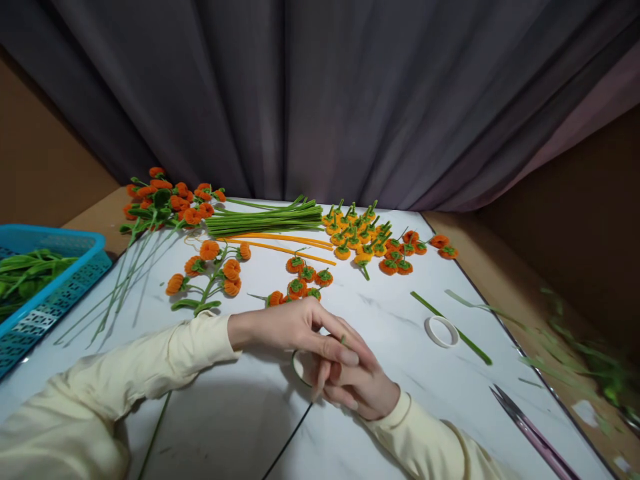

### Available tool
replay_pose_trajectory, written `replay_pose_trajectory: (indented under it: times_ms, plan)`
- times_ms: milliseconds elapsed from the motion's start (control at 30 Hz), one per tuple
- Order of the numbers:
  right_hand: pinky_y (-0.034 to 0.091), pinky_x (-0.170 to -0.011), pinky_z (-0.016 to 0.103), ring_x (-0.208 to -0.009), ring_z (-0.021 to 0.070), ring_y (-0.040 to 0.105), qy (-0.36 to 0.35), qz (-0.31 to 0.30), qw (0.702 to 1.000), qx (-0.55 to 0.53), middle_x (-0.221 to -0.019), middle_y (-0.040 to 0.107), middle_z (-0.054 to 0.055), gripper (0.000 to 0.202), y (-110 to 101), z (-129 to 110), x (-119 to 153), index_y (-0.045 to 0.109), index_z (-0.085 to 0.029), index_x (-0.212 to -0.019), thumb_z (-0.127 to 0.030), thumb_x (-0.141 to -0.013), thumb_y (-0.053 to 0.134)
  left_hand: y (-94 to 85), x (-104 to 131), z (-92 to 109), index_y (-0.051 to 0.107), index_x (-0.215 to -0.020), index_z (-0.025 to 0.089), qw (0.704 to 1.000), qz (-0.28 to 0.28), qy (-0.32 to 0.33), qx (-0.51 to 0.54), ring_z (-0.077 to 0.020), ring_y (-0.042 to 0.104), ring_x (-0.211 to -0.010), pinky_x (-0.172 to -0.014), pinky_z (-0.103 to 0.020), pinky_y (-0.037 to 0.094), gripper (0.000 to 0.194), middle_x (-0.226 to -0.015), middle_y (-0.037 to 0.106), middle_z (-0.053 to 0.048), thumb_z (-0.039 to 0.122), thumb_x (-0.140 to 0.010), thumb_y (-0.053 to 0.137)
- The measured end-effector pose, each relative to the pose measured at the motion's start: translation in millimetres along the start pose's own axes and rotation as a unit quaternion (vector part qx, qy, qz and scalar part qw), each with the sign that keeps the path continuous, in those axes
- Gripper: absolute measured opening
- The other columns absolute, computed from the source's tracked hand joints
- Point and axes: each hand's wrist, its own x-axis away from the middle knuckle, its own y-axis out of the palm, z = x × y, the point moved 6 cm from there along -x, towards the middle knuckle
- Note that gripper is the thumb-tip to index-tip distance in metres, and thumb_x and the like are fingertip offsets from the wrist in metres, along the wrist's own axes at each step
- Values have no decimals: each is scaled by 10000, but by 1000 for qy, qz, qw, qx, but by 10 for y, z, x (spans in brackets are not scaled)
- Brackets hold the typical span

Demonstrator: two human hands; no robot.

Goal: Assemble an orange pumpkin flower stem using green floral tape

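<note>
My left hand [305,330] and my right hand [357,380] meet low over the middle of the table, fingers closed against each other. A roll of green tape [295,373] with a white inside hangs at my left fingers. Out below the hands runs a thin dark stem [287,440], apparently gripped in my right fingers. Between the thumbs and fingers a small green tip shows; the rest of it is hidden. Just beyond my left hand lie orange fuzzy persimmons [297,288] with green caps, partly covered by the hand.
A persimmon branch [213,283], green pipe cleaners [265,220], orange strips [290,252] and yellow persimmons [353,233] lie farther back. At left stands a blue basket [103,253] near finished orange bunches [167,197]. Right: a white ring [442,331], scissors [530,433].
</note>
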Motion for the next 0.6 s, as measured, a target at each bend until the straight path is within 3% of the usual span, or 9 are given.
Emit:
replay_pose_trajectory:
  times_ms: [67, 133, 200, 267, 367, 600]
  plan:
    - [256, -364, 198, -272, 23, 275, 0, -29, 999, -32, -352, 413, -80, 294, 42, -31, 2, 622, -131, -596, -393, -627, 753, -63, 9, 54, 570, -1237, 185, 1000, -3, 3, -25, -193, 553, -1132, -953, -276, 422, 381, -1227, 604, -97, 283, -869, 575]
    - [258, -388, 209, -283, 25, 273, -17, -32, 998, -53, -346, 410, -79, 251, 42, -48, -6, 641, -119, -604, -343, -650, 745, -115, 20, 154, 531, -1268, 173, 996, -1, 36, -83, -179, 544, -1134, -948, -264, 417, 386, -1243, 590, -104, 236, -887, 541]
    - [260, -403, 216, -294, 29, 273, -28, -23, 997, -63, -341, 408, -81, 251, 26, -39, -12, 631, -123, -592, -334, -654, 753, -129, 29, 270, 606, -1139, 125, 977, 11, 88, -196, -171, 566, -1058, -931, -271, 411, 268, -1138, 635, -119, 189, -905, 491]
    - [262, -408, 215, -296, 29, 267, -21, -22, 997, -67, -334, 408, -84, 274, 25, -14, -14, 618, -126, -582, -349, -653, 763, -110, 32, 351, 637, -972, 94, 936, 39, 132, -324, -166, 569, -932, -893, -288, 409, 214, -973, 662, -121, 166, -921, 442]
    - [253, -397, 209, -294, 28, 261, -17, -17, 997, -67, -322, 407, -86, 291, 25, -3, -10, 616, -125, -582, -362, -648, 772, -45, 22, 363, 603, -848, 106, 896, 47, 163, -410, -158, 532, -815, -814, -281, 418, 235, -839, 635, -101, 186, -938, 402]
    - [255, -398, 211, -276, 16, 264, -27, -45, 996, -69, -341, 395, -95, 337, 60, -27, -16, 610, -113, -615, -408, -666, 766, -69, 28, 312, 584, -888, 137, 932, -12, 143, -332, -140, 546, -878, -822, -231, 436, 131, -896, 623, -91, 166, -914, 458]
